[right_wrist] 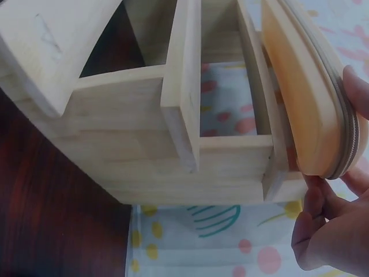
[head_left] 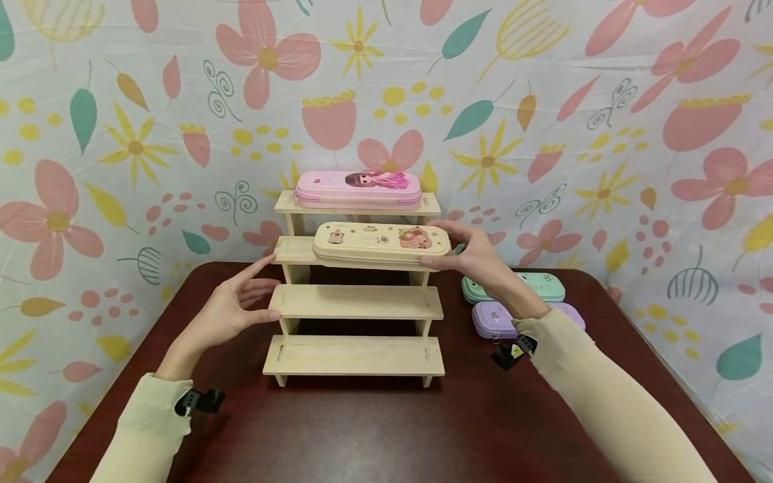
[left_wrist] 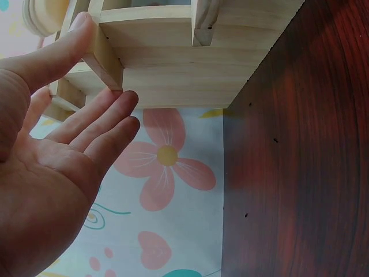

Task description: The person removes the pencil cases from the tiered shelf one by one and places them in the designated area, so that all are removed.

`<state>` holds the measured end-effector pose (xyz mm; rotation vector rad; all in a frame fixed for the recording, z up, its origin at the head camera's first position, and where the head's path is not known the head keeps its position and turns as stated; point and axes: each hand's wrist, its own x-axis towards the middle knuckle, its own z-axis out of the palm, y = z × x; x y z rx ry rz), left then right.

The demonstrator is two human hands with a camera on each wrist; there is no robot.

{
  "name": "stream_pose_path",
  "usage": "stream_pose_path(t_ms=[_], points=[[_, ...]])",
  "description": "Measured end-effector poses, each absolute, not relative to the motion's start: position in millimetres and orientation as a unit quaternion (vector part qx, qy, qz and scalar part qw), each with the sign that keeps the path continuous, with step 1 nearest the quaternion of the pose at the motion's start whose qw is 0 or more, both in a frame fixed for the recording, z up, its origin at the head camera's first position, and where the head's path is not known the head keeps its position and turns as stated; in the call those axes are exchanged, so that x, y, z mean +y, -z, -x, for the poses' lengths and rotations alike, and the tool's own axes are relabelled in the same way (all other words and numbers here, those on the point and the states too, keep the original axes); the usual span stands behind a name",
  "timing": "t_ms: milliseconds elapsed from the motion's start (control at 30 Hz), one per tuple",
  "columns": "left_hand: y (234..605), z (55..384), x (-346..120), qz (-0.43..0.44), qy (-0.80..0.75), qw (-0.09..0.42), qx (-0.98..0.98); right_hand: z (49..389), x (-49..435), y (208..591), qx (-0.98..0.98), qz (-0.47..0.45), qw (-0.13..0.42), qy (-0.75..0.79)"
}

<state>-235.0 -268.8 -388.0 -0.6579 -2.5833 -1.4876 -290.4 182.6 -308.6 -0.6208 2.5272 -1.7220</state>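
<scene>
A four-step wooden display rack [head_left: 356, 302] stands on the table. My right hand [head_left: 468, 251] grips the right end of a cream pencil case [head_left: 380, 243] with small cartoon prints, thumb in front and fingers behind. That case is over the second step from the top; whether its whole base touches the board I cannot tell. In the right wrist view the zip side of the pencil case [right_wrist: 314, 86] faces the hand. My left hand [head_left: 232, 305] touches the rack's left ends with its thumb and extended fingers. A pink pencil case [head_left: 359, 189] with a doll print lies on the top step.
To the rack's right, a mint green pencil case [head_left: 540, 287] and a purple pencil case [head_left: 495, 320] lie on the dark red-brown table [head_left: 338, 436], partly behind my right forearm. A flower-patterned cloth [head_left: 386, 80] hangs behind and at the sides.
</scene>
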Motion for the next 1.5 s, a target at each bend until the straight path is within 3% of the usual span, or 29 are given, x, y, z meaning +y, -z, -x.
stream_pose_path(t_ms=[1500], points=[[388, 234, -269, 0.224, 0.487, 0.047, -0.843, 224, 301, 332, 0.846, 0.193, -0.038, 0.496]])
